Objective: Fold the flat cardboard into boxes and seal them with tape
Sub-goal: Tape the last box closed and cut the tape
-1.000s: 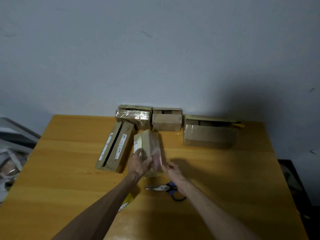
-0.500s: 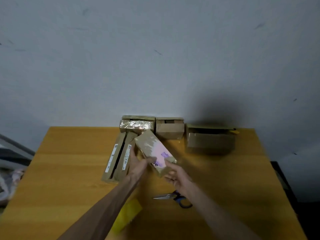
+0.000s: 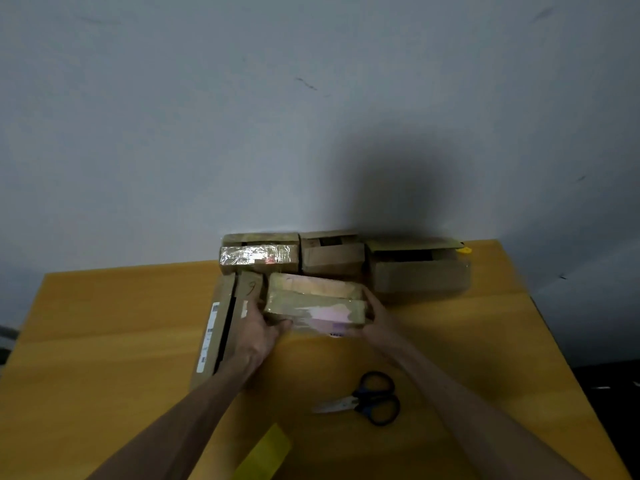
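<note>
- Firstly, far left on the wooden desk (image 3: 104, 341): long narrow carton (image 3: 221, 327), lying flat and running away from the viewer, white labels along its top.
- Left grip (image 3: 254, 336): curled round the left end of the taped box (image 3: 315, 304), thumb on the near face, back of the hand over the long narrow carton.
- Back row, against the wall, left: glossy-taped box (image 3: 259, 256), closed, just beyond the far end of the long narrow carton.
- Near edge of the desk: yellow strip (image 3: 265, 452), lying flat between the two forearms.
- Taped box: centre of the desk, held crosswise between both grips, wrapped in clear tape, pinkish patch on the near face, just in front of the back row. Cannot tell whether resting on the desk or raised slightly.
- Back row, middle: small open box (image 3: 332, 254), top flaps not closed, just beside the glossy-taped box.
- Scissors (image 3: 367, 398): dark blue handles, blades together and pointing left, flat on the desk beside the right forearm.
- Right grip (image 3: 381, 323): clasped on the right end of the taped box, fingers wrapped round its far side.
- Back row, right: large open box (image 3: 419, 271), top flap raised.
</note>
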